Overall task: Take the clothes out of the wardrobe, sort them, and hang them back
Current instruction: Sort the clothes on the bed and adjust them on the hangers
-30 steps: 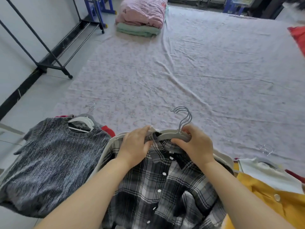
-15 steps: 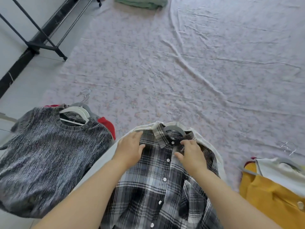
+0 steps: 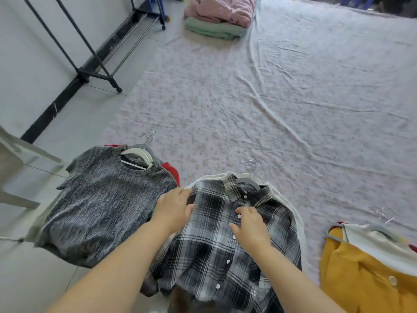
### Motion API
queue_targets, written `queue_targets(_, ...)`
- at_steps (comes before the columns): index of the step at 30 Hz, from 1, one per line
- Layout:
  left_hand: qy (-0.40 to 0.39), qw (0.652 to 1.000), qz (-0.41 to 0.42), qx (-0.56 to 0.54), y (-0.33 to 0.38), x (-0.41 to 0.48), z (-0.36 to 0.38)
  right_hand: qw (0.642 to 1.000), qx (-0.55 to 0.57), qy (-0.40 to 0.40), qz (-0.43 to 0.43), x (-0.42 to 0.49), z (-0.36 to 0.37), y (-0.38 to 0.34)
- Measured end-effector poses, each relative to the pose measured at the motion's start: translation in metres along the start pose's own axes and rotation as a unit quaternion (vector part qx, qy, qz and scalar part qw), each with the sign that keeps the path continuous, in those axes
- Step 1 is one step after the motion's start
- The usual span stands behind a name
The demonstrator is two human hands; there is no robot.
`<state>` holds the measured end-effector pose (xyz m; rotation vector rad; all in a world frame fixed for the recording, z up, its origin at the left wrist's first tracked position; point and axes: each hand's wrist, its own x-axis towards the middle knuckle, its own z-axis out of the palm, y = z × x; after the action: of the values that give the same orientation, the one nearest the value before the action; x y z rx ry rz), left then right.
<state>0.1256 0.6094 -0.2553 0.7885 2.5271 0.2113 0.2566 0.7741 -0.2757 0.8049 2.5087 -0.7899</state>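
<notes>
Grey knit sweater lying at left, yellow garment at right, plaid shirt lying between them on the floral sheet, left hand resting flat and released on its shoulder, right hand bending fingertips onto the button placket, grasp indiscernible, now sitting lower than the collar it was touching a moment earlier.

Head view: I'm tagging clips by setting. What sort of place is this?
Probably a bedroom or laundry corner of a home: a metal clothes rack stands by the wall, folded blankets lie at the far end of a spread sheet, and shirts on hangers are laid out.
</notes>
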Motion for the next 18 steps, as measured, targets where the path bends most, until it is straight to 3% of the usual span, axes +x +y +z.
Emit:
queue_targets(9, 0.034, 0.999, -0.034, 0.016, -0.078, -0.049, -0.062, 0.998, -0.035, -0.003, -0.057, -0.021, 0.007, -0.098)
queue_targets(18, 0.032, 0.999, -0.02, 0.023, -0.231, -0.036, -0.109, 0.996, -0.062, -0.008, -0.059, 0.016, 0.06, -0.236)
